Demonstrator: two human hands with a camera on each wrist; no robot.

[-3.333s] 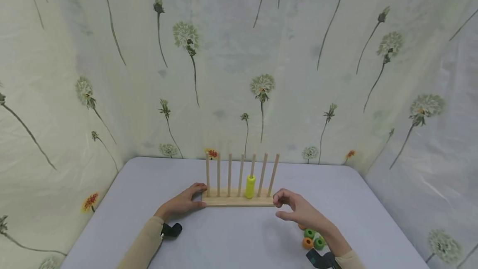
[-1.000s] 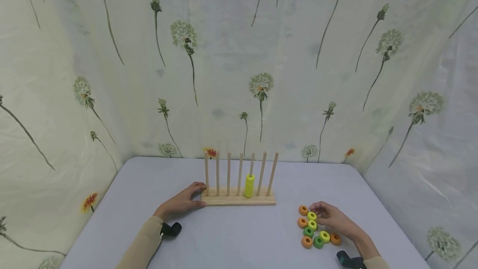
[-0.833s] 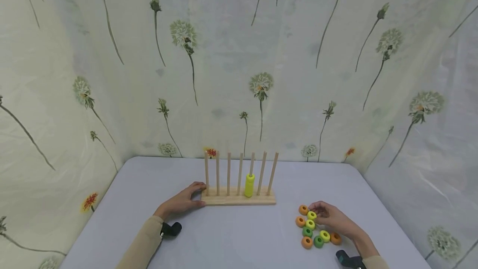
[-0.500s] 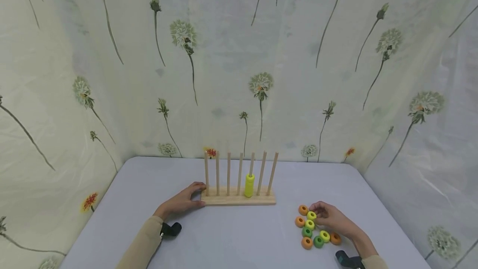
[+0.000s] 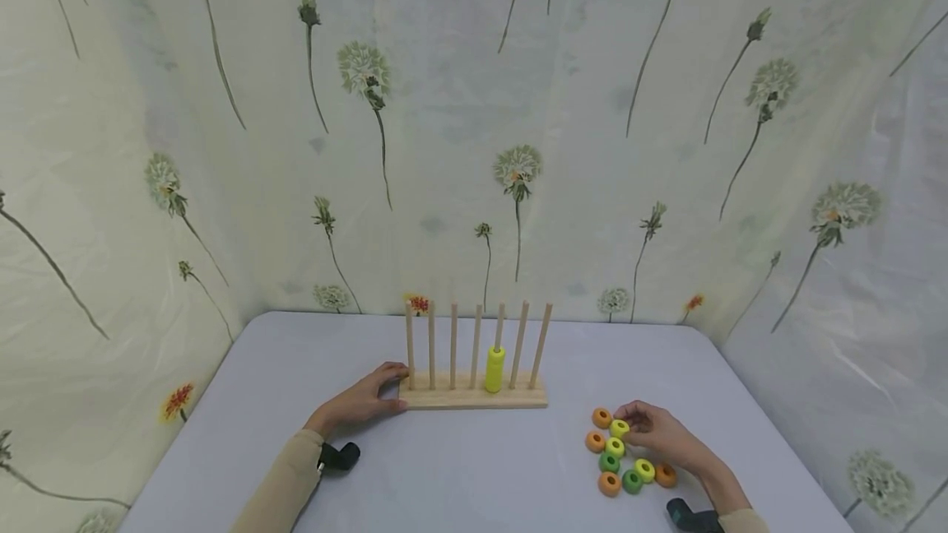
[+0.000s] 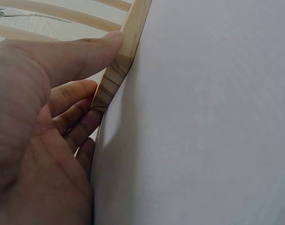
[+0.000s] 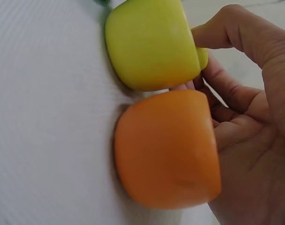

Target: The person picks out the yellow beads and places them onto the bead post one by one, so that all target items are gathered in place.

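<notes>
In the head view, the left hand (image 5: 363,397) is gripping the left end of a pale wooden rack with seven upright round pegs (image 5: 462,401); the fifth peg from the left is carrying a bright yellow column of stacked beads (image 5: 494,370). To its right on the white table (image 5: 459,475), the right hand (image 5: 662,434) is curling its fingers and apparently pinching a rounded yellow bead with a central hole (image 5: 619,428). Neighbours are lying close, so a careless lift could be knocking the rounded orange bead (image 5: 602,417) beside it into rolling. In the left wrist view, the thumb is pressing the rack's edge with fingers bracing behind; only that end is being steadied, so a sideways bump could be swivelling it. In the right wrist view, a nearer smooth yellow bead (image 7: 151,47) is hiding the fingertips, leaving the pinch's firmness impossible to tell; an off-centre hold could be slipping on the curved surface.
</notes>
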